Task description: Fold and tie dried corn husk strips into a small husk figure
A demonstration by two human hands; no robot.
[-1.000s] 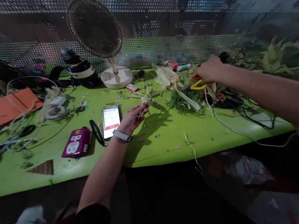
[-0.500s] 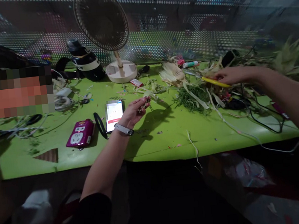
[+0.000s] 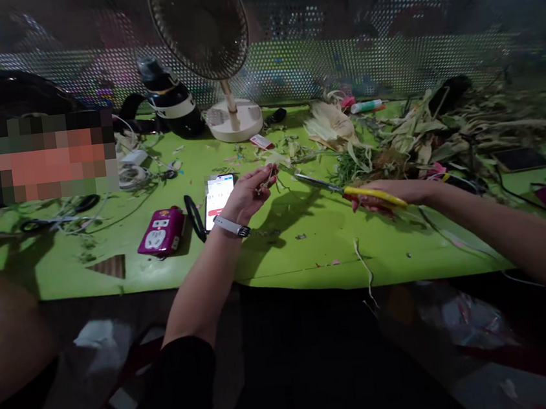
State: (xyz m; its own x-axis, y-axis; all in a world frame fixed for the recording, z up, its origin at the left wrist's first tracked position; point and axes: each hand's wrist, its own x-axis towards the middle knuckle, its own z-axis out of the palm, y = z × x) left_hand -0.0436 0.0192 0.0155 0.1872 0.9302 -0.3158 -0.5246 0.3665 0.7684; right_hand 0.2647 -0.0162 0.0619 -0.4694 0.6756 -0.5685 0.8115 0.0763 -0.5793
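The left hand [image 3: 246, 194] is over the green counter [image 3: 316, 245], its grip pinching some thin stems [image 3: 276, 179] between thumb and fingertips. On that wrist is a grey wristband [image 3: 231, 226].

The right hand [image 3: 389, 191] has its grip closed around the yellow handles of a pair of scissors [image 3: 350, 192]. The blades point towards ten o'clock, their tips just beside the left fingertips; whether they touch the stems I cannot tell.

Taking the left hand as the middle of the dial, a lit phone [image 3: 219, 202] lies close by at nine o'clock, and a purple socket block [image 3: 161, 232] farther out on that side, nearer half past eight. A fan [image 3: 200, 26] stands at twelve and a black bottle [image 3: 175, 104] at eleven. Pale husks [image 3: 330, 123] lie at two o'clock, and a strand of string [image 3: 364, 263] hangs over the near edge at four.

From the scissors' handles, green sprigs [image 3: 342, 168] lie at twelve o'clock, and a heap of dried leaves [image 3: 484, 130] spreads towards two.
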